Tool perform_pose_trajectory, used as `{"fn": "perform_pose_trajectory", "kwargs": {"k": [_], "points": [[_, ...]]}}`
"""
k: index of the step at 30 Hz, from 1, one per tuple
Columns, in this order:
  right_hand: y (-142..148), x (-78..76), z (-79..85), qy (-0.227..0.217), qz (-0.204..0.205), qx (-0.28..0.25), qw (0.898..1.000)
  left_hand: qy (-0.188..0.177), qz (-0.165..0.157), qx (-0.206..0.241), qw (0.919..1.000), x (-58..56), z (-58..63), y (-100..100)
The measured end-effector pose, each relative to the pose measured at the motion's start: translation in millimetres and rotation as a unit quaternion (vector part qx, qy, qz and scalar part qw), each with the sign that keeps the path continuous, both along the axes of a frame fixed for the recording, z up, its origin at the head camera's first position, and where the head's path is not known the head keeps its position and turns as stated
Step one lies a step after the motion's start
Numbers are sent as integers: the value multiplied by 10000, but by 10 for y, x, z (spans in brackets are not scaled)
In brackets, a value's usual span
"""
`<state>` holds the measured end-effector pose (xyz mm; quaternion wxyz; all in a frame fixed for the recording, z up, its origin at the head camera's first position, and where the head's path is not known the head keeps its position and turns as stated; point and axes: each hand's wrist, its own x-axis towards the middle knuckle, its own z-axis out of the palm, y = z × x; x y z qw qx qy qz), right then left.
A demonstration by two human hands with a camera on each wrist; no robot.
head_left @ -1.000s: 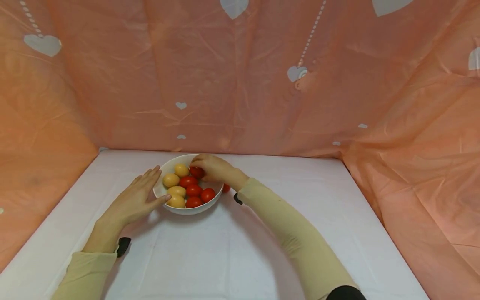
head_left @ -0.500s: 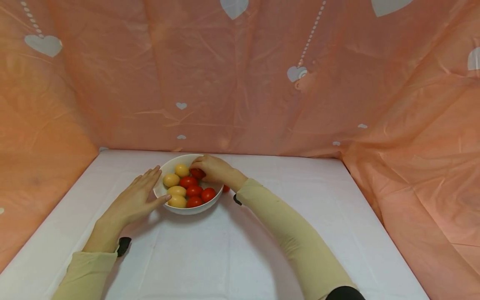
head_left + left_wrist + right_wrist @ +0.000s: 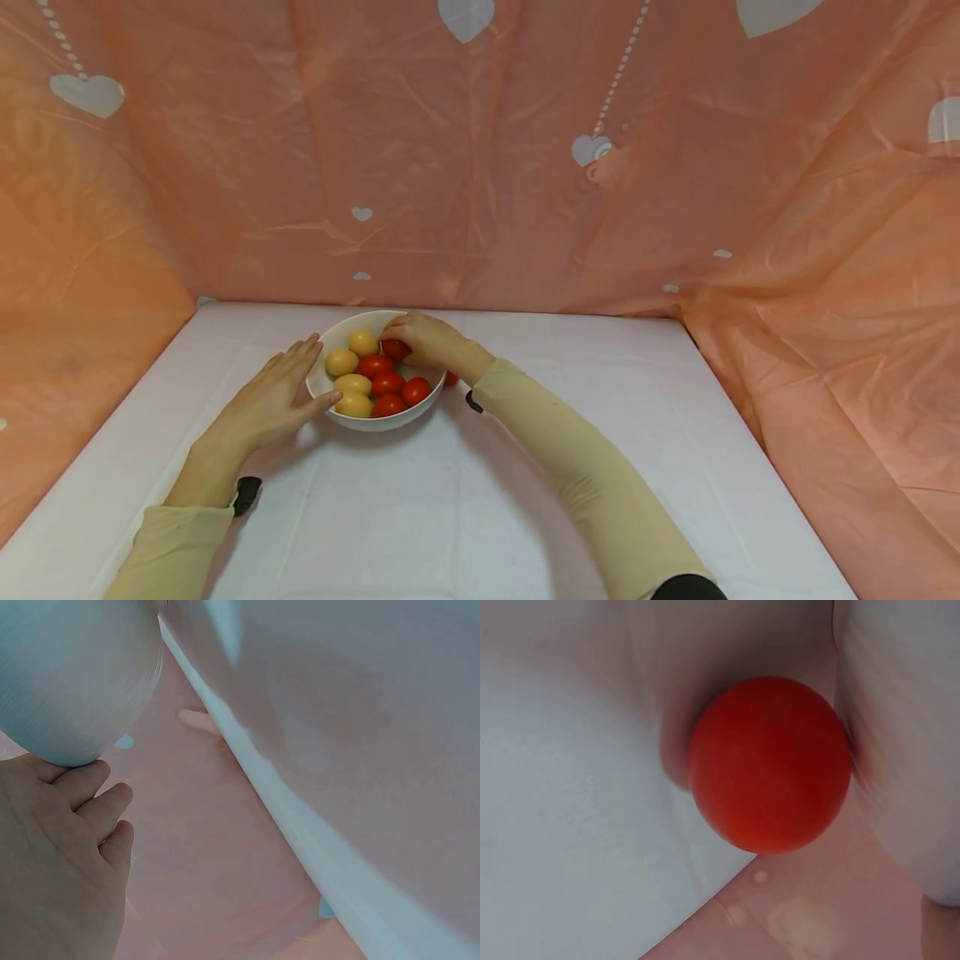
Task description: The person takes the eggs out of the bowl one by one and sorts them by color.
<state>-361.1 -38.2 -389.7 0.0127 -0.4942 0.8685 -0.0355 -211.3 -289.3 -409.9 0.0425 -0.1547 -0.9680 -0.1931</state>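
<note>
A white bowl (image 3: 386,423) stands on the white table, holding several yellow egg-shaped balls (image 3: 342,362) on its left and several red egg-shaped balls (image 3: 377,366) on its right. My right hand (image 3: 435,340) reaches over the far right rim and grips a dark red egg-shaped ball (image 3: 395,348) inside the bowl, its fingers partly covering it. My left hand (image 3: 270,400) lies along the left side, fingers straight and thumb over the near rim. In the left wrist view, the fingertips (image 3: 94,776) touch the bowl's outer wall (image 3: 75,690).
Another red ball (image 3: 452,377) lies outside the bowl at its right, partly hidden by my right wrist; it looks large in the right wrist view (image 3: 772,765). The white-covered table (image 3: 390,517) is bordered by an orange sheet (image 3: 480,217) with pale hearts at the back and sides.
The head view has shifted very slightly. Both hands, the bowl and the balls keep essentially the same places.
</note>
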Motion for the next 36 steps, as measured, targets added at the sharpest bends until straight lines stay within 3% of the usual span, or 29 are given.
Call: {"fn": "perform_pose_trajectory", "kwargs": {"k": [9,23,30,36], "points": [[49,31,30,-346,-134,-191,9991,1,6,22,10000,14,10,11],[178,135,36,-483,-166,-1306,9901,-58,58,-1,10000,33,7,11],[277,236,52,-656,-455,-1858,9793,-24,34,-8,10000,34,16,18],[410,329,62,-885,-663,-2642,9581,-15,-1,-21,10000,20,7,24]]}}
